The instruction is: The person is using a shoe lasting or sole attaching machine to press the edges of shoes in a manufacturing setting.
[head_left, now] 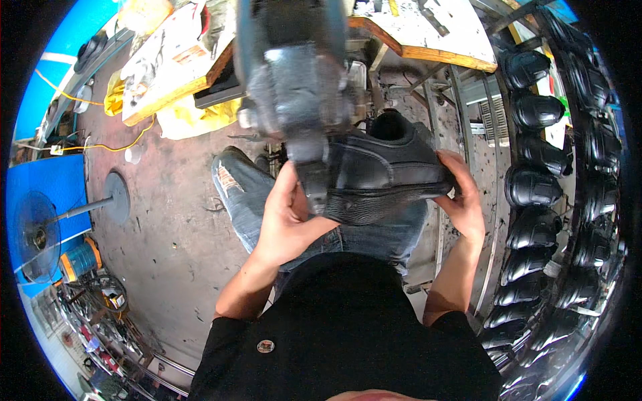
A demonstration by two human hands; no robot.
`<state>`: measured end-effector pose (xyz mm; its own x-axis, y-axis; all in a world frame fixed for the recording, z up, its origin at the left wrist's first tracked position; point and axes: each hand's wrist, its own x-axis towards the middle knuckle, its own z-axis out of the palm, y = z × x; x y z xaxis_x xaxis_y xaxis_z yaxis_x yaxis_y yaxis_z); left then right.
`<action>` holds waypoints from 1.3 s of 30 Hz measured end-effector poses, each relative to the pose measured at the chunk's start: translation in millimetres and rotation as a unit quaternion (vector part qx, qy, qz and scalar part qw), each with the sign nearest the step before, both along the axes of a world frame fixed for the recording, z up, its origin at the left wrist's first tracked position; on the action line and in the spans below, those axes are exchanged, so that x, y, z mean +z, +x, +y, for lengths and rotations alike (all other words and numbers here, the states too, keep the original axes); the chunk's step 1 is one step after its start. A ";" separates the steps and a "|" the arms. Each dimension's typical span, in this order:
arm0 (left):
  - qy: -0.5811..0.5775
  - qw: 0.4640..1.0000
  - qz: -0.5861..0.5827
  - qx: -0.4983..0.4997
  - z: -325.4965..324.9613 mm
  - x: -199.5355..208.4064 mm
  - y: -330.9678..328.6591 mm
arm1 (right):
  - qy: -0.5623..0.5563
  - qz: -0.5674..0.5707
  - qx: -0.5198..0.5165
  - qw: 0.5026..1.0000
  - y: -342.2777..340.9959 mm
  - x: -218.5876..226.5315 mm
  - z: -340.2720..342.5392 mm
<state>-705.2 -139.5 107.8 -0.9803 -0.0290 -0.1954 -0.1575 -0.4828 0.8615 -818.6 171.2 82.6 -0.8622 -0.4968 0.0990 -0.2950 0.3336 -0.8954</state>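
A black leather shoe (pixel 394 170) lies on its side across the middle, above my lap, its dark opening at the upper edge. The narrow lower end of a dark machine head (pixel 284 87) comes down over the shoe's left end and hides part of it. My left hand (pixel 287 217) grips that left end, thumb along the near edge and fingers partly behind the machine. At the opposite end, my right hand (pixel 463 197) is closed round the shoe, with fingers on the far side and thumb below.
Racks at the right carry rows of black shoes (pixel 533 187). White worktables with wooden edges stand at the far left (pixel 174 83) and far right (pixel 441 33), with a yellow bag (pixel 200 119) under the left one. A standing fan (pixel 40 235) is on the left.
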 end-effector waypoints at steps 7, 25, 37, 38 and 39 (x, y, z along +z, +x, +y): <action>-0.080 0.995 0.044 0.033 -3.4 -30.7 12.0 | 0.073 0.049 0.017 0.996 -7.8 27.3 -2.8; -0.116 0.991 0.061 0.027 2.3 -34.7 11.9 | 0.116 0.142 0.039 0.982 -17.1 86.4 2.7; 0.271 0.958 -0.003 0.091 -25.2 -36.1 29.9 | 0.016 0.200 0.109 0.974 -34.3 65.5 -20.0; 0.151 0.972 -0.130 0.128 -19.8 -13.2 29.9 | -0.024 0.187 0.111 0.976 -32.9 55.2 -13.3; 0.086 0.986 -0.122 0.073 -25.5 -23.5 37.7 | -0.143 0.147 0.055 0.977 -28.5 39.0 -24.8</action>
<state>-667.6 -165.1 84.2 -0.8911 -0.1131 -0.4395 -0.2676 -0.6512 0.7102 -847.2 146.5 121.7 -0.7179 -0.5006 0.4837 -0.5742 0.0330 -0.8181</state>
